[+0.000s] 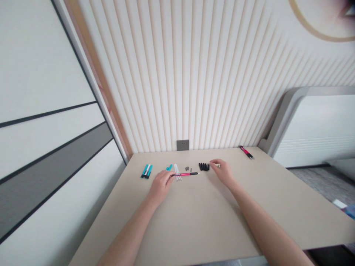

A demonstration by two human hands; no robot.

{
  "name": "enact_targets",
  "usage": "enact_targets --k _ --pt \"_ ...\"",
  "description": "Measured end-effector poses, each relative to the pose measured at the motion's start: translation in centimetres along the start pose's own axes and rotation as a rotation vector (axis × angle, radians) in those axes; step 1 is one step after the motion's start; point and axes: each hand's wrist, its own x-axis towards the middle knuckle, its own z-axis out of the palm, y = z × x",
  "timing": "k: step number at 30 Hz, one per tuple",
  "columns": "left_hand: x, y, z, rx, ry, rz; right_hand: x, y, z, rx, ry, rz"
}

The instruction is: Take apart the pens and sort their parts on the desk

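Head view, left hand: the left hand (161, 184) rests on the beige table (210, 221) with its fingertips pinched together on the near end of a pink pen (185, 174); the pen lies flat, pointing right, seemingly so that its far end is free.
Head view, right hand: the right hand (223, 171) reaches forward, fingers curled around a small pale part (217, 165); whether it is truly clamped I cannot tell, the part being too small.
Black pieces: a tight row of black caps or barrels (204, 166) lies just left of the right hand, grouped by kind.
White tubes: white refills (177, 171) lie under the pink pen.
Small grey bits: grey parts (188, 168) sit between refills and black pieces.
Teal pens: a bundle (146, 171) lies well left; teal pieces (169, 167) show above the left hand.
Far corner: more pink pens (246, 152) lie apart by the wall.
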Motion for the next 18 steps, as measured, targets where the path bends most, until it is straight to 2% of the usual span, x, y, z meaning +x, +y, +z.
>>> enact_targets --k 3,6,10,18 --pt "0.0 -0.1 -0.1 0.002 0.04 -0.021 -0.3 -1.1 0.7 0.333 -0.081 0.083" --pt "0.0 -0.2 -0.1 0.001 0.074 -0.039 -0.8 -2.0 1.3 0.529 -0.173 0.13" --pt "0.0 -0.4 0.1 0.001 0.078 -0.051 -1.1 -2.3 1.5 0.627 -0.236 0.147" --pt "-0.2 -0.6 0.1 -0.015 0.076 -0.044 -1.4 -2.6 1.5 0.673 -0.288 0.151"
